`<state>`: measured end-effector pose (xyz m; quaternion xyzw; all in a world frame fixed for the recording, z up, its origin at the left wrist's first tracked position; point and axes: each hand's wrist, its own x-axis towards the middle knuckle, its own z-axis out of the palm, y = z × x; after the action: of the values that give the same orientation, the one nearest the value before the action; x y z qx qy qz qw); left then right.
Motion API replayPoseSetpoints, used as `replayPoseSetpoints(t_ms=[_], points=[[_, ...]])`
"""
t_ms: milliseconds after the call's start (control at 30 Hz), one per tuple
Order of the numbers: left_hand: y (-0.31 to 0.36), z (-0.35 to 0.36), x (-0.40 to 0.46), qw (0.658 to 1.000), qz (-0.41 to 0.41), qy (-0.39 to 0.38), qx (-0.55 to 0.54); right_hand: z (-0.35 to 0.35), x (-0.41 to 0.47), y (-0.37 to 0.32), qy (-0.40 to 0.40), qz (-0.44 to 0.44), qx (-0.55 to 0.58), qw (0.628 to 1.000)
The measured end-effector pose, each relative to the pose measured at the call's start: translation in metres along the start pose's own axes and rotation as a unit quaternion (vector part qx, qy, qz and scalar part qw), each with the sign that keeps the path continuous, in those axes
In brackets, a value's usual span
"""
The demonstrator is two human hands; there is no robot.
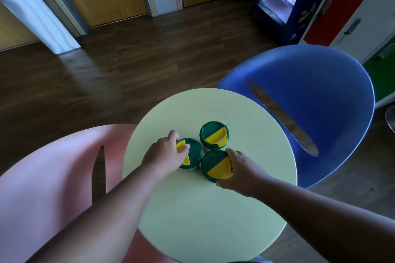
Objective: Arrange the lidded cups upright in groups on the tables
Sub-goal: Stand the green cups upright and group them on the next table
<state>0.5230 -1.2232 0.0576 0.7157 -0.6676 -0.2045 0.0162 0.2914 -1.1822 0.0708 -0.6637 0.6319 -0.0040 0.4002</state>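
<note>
Both hands grip cups beside the far cup point(214, 135): left hand point(165, 153) on one, right hand point(239, 169) on another. Nudging could topple it.

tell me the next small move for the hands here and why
Probably let go of both cups and draw the hands back. The left hand grips the left cup, the right hand grips the near cup, and with the far cup all three already stand upright, close together on the round table.
</note>
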Motion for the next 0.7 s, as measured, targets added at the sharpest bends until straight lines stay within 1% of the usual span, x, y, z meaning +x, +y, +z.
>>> replayPoseSetpoints(t_ms=[200, 267, 300, 367, 400, 467, 533, 700], points=[[0.004, -0.001, -0.001, 0.999, -0.038, -0.019, -0.028, 0.002, 0.003, 0.003, 0.007, -0.007, 0.0, 1.0], [0.003, 0.0, 0.0, 0.999, -0.035, -0.021, -0.034, 0.002, 0.003, 0.003, 0.006, -0.005, 0.0, 1.0], [0.001, 0.002, -0.001, 0.999, -0.018, -0.019, -0.04, 0.002, 0.002, 0.003, 0.004, 0.001, -0.001, 1.0], [-0.003, 0.006, -0.002, 0.997, 0.044, -0.031, -0.061, 0.004, 0.003, 0.003, 0.001, 0.011, 0.0, 1.0], [-0.005, 0.006, -0.003, 0.993, 0.075, -0.051, -0.071, 0.005, 0.003, 0.003, 0.002, 0.01, 0.003, 1.0], [-0.007, 0.005, -0.004, 0.986, 0.109, -0.096, -0.078, 0.005, 0.005, 0.005, 0.003, 0.008, 0.005, 1.0], [-0.01, 0.005, -0.003, 0.984, 0.123, -0.107, -0.076, 0.003, 0.007, 0.008, 0.001, 0.0, 0.002, 1.0], [-0.009, 0.006, -0.005, 0.986, 0.134, -0.071, -0.067, -0.001, 0.008, 0.012, 0.002, -0.015, -0.012, 1.0]])
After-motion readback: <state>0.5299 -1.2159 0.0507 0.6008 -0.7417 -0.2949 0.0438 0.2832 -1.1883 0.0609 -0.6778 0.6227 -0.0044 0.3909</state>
